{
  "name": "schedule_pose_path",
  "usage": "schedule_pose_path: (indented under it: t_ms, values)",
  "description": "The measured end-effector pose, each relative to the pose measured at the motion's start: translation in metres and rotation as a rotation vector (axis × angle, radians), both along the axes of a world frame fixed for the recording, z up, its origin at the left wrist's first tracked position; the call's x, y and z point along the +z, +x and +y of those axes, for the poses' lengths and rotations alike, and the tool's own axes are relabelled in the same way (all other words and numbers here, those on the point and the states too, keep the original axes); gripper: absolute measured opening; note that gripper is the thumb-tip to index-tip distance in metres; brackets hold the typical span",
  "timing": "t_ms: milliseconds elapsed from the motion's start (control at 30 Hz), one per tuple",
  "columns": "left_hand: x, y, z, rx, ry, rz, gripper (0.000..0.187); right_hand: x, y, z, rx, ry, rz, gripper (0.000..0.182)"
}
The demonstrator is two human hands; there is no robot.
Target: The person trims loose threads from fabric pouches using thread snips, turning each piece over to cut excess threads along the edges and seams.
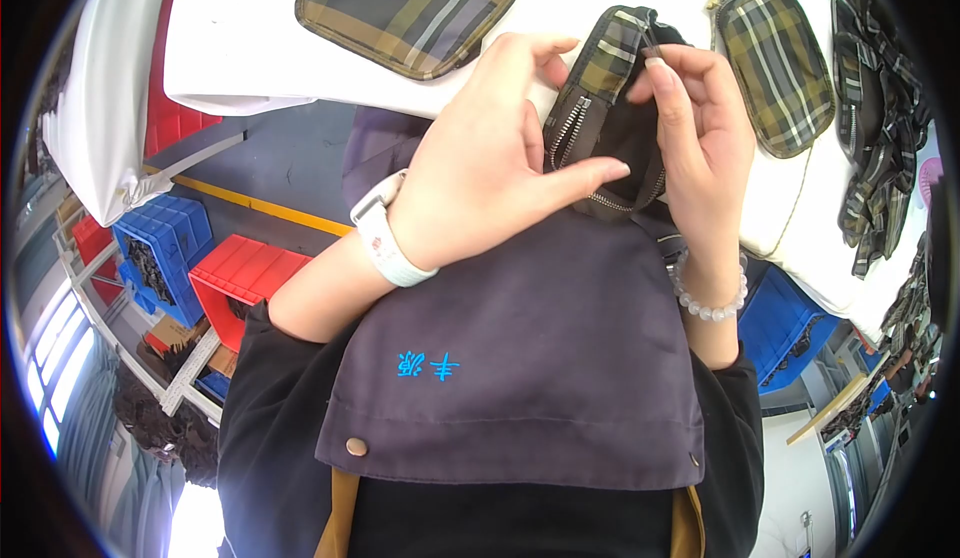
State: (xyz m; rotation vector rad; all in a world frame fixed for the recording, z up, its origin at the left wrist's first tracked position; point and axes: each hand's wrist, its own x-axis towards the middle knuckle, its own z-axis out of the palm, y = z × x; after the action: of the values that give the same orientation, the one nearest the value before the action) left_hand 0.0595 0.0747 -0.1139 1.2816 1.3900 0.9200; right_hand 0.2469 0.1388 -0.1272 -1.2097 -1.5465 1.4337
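Observation:
A small plaid pouch [604, 70] with a dark lining and a metal-toothed zipper [570, 130] is held open over the table's near edge. My left hand [490, 148], wearing a white watch, grips the pouch's left side, its fingertips partly hidden behind the edge and its thumb stretched across the front. At the upper right rim, my right hand [705, 108] pinches a thin dark strand [652, 38] between thumb and forefinger. Flat plaid pieces with dark bound edges lie on either side, one plaid panel [408, 8] to the left and another plaid pouch [776, 70] to the right.
The white-covered table [250, 48] spans the top. A heap of plaid pieces [880, 148] lies at its right end. A red crate [245, 278] and a blue crate [165, 248] stand at left, another blue bin [790, 323] below right. A dark apron [520, 358] covers my lap.

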Motion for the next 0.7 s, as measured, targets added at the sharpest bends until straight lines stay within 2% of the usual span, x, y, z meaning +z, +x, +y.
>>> schedule_pose_path:
  t_ms: [33, 67, 100, 167, 200, 233, 300, 333, 367, 400, 433, 500, 533, 700]
  values:
    - [0.001, 0.004, -0.001, 0.024, 0.133, 0.149, 0.061, 0.001, -0.003, 0.001, -0.011, 0.017, -0.005, 0.019]
    - [0.002, 0.007, -0.002, -0.012, 0.157, 0.266, 0.069, 0.003, -0.005, 0.000, -0.011, 0.019, -0.004, 0.019]
    - [0.002, 0.008, -0.001, -0.011, 0.159, 0.267, 0.069, 0.004, -0.006, 0.000, -0.006, 0.019, 0.029, 0.019]
    - [-0.001, 0.009, -0.002, -0.011, 0.192, 0.368, 0.067, 0.006, -0.008, -0.002, 0.000, 0.020, 0.063, 0.019]
    - [-0.004, 0.007, -0.003, -0.019, 0.208, 0.374, 0.053, 0.005, -0.008, -0.003, 0.007, 0.008, 0.205, 0.019]
    - [-0.006, 0.005, -0.002, -0.017, 0.210, 0.375, 0.053, 0.004, -0.008, -0.004, 0.014, -0.004, 0.346, 0.019]
    - [-0.008, -0.002, -0.001, -0.033, 0.090, 0.099, 0.036, 0.000, -0.001, -0.002, 0.011, 0.015, 0.375, 0.022]
    - [-0.008, -0.006, -0.001, -0.051, -0.017, -0.042, 0.027, -0.002, 0.008, -0.002, 0.021, 0.030, 0.251, 0.023]
    - [-0.006, -0.010, 0.001, -0.051, -0.016, -0.041, 0.027, -0.005, 0.012, -0.003, 0.030, 0.045, 0.126, 0.024]
    - [-0.003, -0.014, 0.004, 0.005, -0.175, -0.305, 0.027, -0.012, 0.010, -0.002, 0.057, 0.182, 0.160, 0.029]
    - [-0.002, -0.017, 0.005, 0.061, -0.335, -0.569, 0.026, -0.012, 0.008, -0.001, 0.056, 0.181, 0.160, 0.029]
    - [-0.008, -0.023, 0.007, 0.046, -0.329, -0.612, 0.022, -0.008, 0.006, 0.000, 0.190, 0.351, -0.095, 0.031]
    - [-0.011, -0.026, 0.007, 0.029, -0.345, -0.636, 0.019, -0.005, -0.001, -0.005, 0.110, 0.221, -0.018, 0.031]
    - [-0.012, -0.031, 0.011, -0.026, -0.372, -0.698, 0.014, -0.011, 0.002, -0.003, 0.158, 0.314, -0.148, 0.030]
